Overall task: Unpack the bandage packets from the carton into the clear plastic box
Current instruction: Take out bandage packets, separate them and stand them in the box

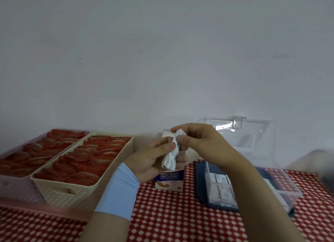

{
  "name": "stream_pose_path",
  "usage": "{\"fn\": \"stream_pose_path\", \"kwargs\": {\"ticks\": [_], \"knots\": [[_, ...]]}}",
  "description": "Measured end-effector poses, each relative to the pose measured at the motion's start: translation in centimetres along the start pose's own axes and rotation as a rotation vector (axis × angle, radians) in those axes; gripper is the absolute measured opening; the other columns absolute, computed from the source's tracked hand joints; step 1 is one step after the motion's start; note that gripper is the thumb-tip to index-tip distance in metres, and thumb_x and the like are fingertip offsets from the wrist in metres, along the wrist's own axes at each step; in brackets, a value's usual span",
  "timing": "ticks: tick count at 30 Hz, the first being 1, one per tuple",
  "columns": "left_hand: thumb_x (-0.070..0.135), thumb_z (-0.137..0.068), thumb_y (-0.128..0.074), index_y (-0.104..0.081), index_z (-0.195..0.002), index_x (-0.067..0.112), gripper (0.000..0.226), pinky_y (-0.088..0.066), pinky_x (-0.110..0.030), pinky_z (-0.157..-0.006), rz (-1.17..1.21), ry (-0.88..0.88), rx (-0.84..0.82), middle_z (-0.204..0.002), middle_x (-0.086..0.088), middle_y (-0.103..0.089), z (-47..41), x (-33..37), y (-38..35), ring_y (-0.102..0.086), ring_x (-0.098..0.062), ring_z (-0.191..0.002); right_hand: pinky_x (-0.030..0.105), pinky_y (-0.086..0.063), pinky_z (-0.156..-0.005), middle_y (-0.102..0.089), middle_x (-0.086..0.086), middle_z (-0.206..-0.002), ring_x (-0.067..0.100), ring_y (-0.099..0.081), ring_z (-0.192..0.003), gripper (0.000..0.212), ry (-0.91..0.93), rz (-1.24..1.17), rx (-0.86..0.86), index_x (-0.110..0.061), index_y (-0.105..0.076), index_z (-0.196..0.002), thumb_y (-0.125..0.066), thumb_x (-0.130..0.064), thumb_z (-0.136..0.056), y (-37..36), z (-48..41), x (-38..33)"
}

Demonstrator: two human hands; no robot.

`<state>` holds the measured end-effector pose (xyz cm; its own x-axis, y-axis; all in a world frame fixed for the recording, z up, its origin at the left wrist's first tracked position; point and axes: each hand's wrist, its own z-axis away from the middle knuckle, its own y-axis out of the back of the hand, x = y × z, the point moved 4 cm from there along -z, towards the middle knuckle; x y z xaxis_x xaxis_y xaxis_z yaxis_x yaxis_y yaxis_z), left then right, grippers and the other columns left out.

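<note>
A small stack of white-and-blue bandage packets (pixel 171 156) is held up in front of me, above the table. My left hand (pixel 153 160), with a light blue wristband, grips the stack from below and from the left. My right hand (pixel 197 142) pinches its top end between thumb and fingers. The white bandage carton (pixel 169 182) with blue lettering stands upright on the checked cloth just below my hands. To the right, the clear plastic box (pixel 282 176) sits open on a dark blue base, lid raised against the wall, with several packets (pixel 222 189) lying inside.
A cream woven basket (pixel 61 193) full of red sachets stands at the left, with a pinkish bin (pixel 16 187) of the same beside it. Red-and-white checked cloth (pixel 180 220) covers the table. A white wall rises right behind. A blurred grey object (pixel 321 169) sits at the right edge.
</note>
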<state>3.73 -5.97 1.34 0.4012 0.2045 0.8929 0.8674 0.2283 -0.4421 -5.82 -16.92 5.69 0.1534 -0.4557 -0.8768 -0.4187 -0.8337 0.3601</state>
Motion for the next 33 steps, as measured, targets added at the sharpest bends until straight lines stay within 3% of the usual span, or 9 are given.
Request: {"fn": "stream_pose_path", "kwargs": {"ticks": [2, 4, 8, 16, 24, 27, 29, 31, 33], "knots": [[0.017, -0.086, -0.062, -0.056, -0.123, 0.004, 0.039, -0.062, -0.040, -0.075, -0.067, 0.037, -0.011, -0.095, -0.011, -0.073, -0.1, -0.4, 0.1, -0.072, -0.023, -0.077, 0.017, -0.054, -0.077, -0.072, -0.006, -0.075, 0.006, -0.066, -0.074, 0.013, -0.030, 0.039, -0.044, -0.011, -0.076, -0.098, -0.064, -0.009, -0.094, 0.4, 0.4, 0.1], [0.020, -0.089, -0.057, -0.053, -0.127, 0.003, 0.042, -0.062, -0.038, -0.070, -0.114, 0.084, -0.002, -0.098, -0.013, -0.073, 0.1, -0.6, 0.0, -0.072, -0.025, -0.079, 0.014, -0.053, -0.074, -0.073, -0.005, -0.075, 0.003, -0.064, -0.073, 0.012, -0.045, 0.077, -0.002, -0.012, -0.077, -0.091, -0.065, -0.011, -0.094, 1.0, 0.4, 0.3], [0.019, -0.088, -0.056, -0.054, -0.120, 0.001, 0.036, -0.060, -0.031, -0.062, -0.142, 0.132, 0.014, -0.097, -0.017, -0.072, 0.6, -1.2, -0.6, -0.071, -0.023, -0.072, 0.014, -0.051, -0.068, -0.073, -0.004, -0.079, 0.004, -0.063, -0.071, 0.012, -0.041, 0.079, 0.087, -0.011, -0.075, -0.092, -0.064, -0.010, -0.095, 1.9, 0.7, 0.3], [0.020, -0.090, -0.057, -0.057, -0.118, 0.005, 0.032, -0.060, -0.031, -0.063, -0.185, 0.130, 0.055, -0.098, -0.019, -0.071, 1.5, -2.1, -2.3, -0.070, -0.024, -0.072, 0.023, -0.055, -0.061, -0.076, -0.002, -0.079, 0.013, -0.072, -0.070, 0.010, -0.160, 0.212, -0.042, -0.014, -0.075, -0.093, -0.065, -0.015, -0.095, 3.6, 2.3, -0.8], [0.035, -0.101, -0.052, -0.064, -0.110, 0.003, 0.036, -0.059, -0.035, -0.081, -0.685, 0.313, 0.235, -0.102, -0.013, -0.074, -0.4, -3.4, -4.2, -0.072, -0.025, -0.087, 0.017, -0.043, -0.050, -0.071, 0.002, -0.077, 0.004, -0.064, -0.052, 0.012, -0.235, 0.487, 0.171, -0.015, -0.073, -0.089, -0.063, -0.014, -0.095, 10.6, 3.3, 0.5], [0.044, -0.101, -0.047, -0.060, -0.124, 0.004, 0.048, -0.055, -0.032, -0.091, -0.880, 0.396, 0.248, -0.121, -0.013, -0.066, -1.5, -5.0, -4.1, -0.067, -0.023, -0.099, 0.022, -0.049, -0.061, -0.073, 0.000, -0.085, 0.009, -0.067, -0.056, 0.012, -0.308, 0.632, 0.050, -0.012, -0.073, -0.089, -0.063, -0.015, -0.095, 10.6, 3.2, 2.4], [0.054, -0.092, -0.047, -0.064, -0.113, 0.011, 0.051, -0.053, -0.041, -0.097, -0.948, 0.350, 0.274, -0.112, -0.016, -0.067, -2.4, -5.6, -4.2, -0.065, -0.027, -0.099, 0.023, -0.051, -0.061, -0.075, 0.005, -0.090, 0.009, -0.066, -0.055, 0.015, -0.339, 0.679, -0.041, -0.006, -0.073, -0.089, -0.063, -0.015, -0.095, 9.6, 3.1, 3.7], [0.046, -0.096, -0.046, -0.060, -0.099, 0.010, 0.039, -0.053, -0.047, -0.097, -0.982, 0.287, 0.304, -0.097, -0.014, -0.064, -3.4, -5.9, -4.4, -0.063, -0.026, -0.090, 0.027, -0.054, -0.060, -0.075, 0.015, -0.090, 0.012, -0.065, -0.054, 0.020, -0.360, 0.697, -0.089, 0.000, -0.072, -0.088, -0.063, -0.016, -0.094, 8.3, 2.8, 5.0], [0.031, -0.101, -0.049, -0.061, -0.101, 0.004, 0.030, -0.054, -0.048, -0.095, -0.893, 0.280, 0.323, -0.104, -0.011, -0.066, -4.3, -6.3, -4.3, -0.065, -0.023, -0.096, 0.034, -0.056, -0.065, -0.074, 0.021, -0.090, 0.016, -0.065, -0.056, 0.023, -0.394, 0.703, -0.105, 0.005, -0.071, -0.091, -0.062, -0.016, -0.092, 7.2, 2.6, 6.3]]}}
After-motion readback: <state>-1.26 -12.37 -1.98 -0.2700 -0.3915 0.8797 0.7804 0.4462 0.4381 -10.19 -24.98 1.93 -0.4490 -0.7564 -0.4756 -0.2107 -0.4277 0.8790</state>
